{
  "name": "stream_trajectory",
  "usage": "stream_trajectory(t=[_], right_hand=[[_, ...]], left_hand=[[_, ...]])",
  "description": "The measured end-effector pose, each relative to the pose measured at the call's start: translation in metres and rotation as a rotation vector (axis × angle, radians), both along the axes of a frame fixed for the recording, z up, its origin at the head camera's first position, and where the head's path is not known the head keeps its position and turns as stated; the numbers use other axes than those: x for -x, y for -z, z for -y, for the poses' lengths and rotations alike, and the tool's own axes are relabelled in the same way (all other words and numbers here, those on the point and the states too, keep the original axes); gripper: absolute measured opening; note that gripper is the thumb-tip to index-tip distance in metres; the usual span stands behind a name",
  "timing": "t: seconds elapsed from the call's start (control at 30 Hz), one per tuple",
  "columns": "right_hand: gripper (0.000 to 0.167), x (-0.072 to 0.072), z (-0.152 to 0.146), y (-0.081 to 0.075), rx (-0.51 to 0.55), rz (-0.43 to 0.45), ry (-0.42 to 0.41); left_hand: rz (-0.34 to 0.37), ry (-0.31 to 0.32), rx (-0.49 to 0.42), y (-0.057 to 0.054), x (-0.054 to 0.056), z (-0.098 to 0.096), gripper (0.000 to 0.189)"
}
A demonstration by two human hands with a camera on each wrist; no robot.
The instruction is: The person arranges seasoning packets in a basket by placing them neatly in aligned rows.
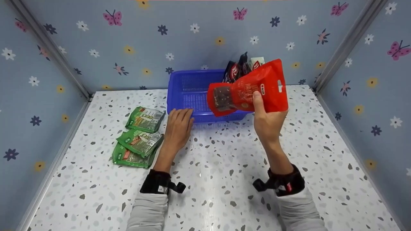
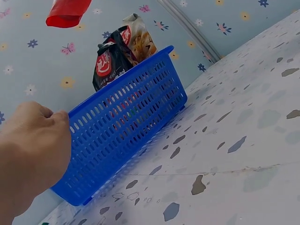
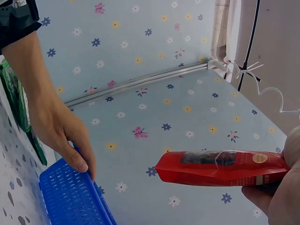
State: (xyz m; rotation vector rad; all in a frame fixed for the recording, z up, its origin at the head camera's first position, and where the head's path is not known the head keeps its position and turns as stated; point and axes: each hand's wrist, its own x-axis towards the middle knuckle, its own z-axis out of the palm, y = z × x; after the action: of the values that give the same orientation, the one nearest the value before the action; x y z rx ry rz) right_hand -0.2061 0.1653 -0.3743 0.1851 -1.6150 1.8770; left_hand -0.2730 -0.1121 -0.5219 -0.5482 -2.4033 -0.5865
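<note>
My right hand (image 1: pixel 269 123) grips a red snack pouch (image 1: pixel 247 91) by its lower edge, the thumb lying across its front. The pouch is held tilted in the air above the right part of a blue plastic basket (image 1: pixel 183 110), and a clear window on it shows dark contents. With the left hand (image 1: pixel 179 128) I hold the basket's near left rim; in the right wrist view that hand (image 3: pixel 61 126) has its fingertips over the rim. Dark snack packages (image 2: pixel 110 65) and a pale one (image 2: pixel 140 37) stand in the basket's right end, partly hidden by the pouch in the head view.
Several green snack packets (image 1: pixel 141 141) lie left of the basket, two of them overlapping. The speckled white table (image 1: pixel 218 179) is bounded by patterned blue panels (image 1: pixel 199 41) at the back and both sides. The basket stands close to the back panel.
</note>
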Motion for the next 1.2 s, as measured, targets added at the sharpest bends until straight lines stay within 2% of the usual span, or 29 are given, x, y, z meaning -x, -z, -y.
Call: stream_trajectory(t=[0.23, 0.43, 0.67, 0.83, 0.97, 1.2], right_hand=[[0.056, 0.011, 0.002, 0.002, -0.065, 0.063, 0.014], [0.054, 0.03, 0.006, -0.001, -0.14, 0.102, 0.006], [0.049, 0.065, 0.012, -0.005, -0.252, 0.188, 0.015], [0.043, 0.092, 0.023, -0.008, -0.371, 0.257, 0.091], [0.039, 0.112, 0.034, -0.011, -0.484, 0.27, 0.141], [0.038, 0.144, 0.051, -0.003, -0.598, 0.25, 0.125]], left_hand=[[-0.001, -0.005, -0.029, 0.002, 0.003, -0.003, 0.03], [0.02, -0.007, -0.046, 0.001, 0.004, -0.004, 0.03], [0.036, -0.012, -0.059, 0.002, 0.004, -0.004, 0.029], [0.065, -0.025, -0.05, 0.002, 0.003, -0.002, 0.03], [0.066, -0.023, -0.053, 0.002, 0.003, -0.002, 0.03], [0.045, -0.028, -0.057, 0.002, 0.003, -0.004, 0.029]])
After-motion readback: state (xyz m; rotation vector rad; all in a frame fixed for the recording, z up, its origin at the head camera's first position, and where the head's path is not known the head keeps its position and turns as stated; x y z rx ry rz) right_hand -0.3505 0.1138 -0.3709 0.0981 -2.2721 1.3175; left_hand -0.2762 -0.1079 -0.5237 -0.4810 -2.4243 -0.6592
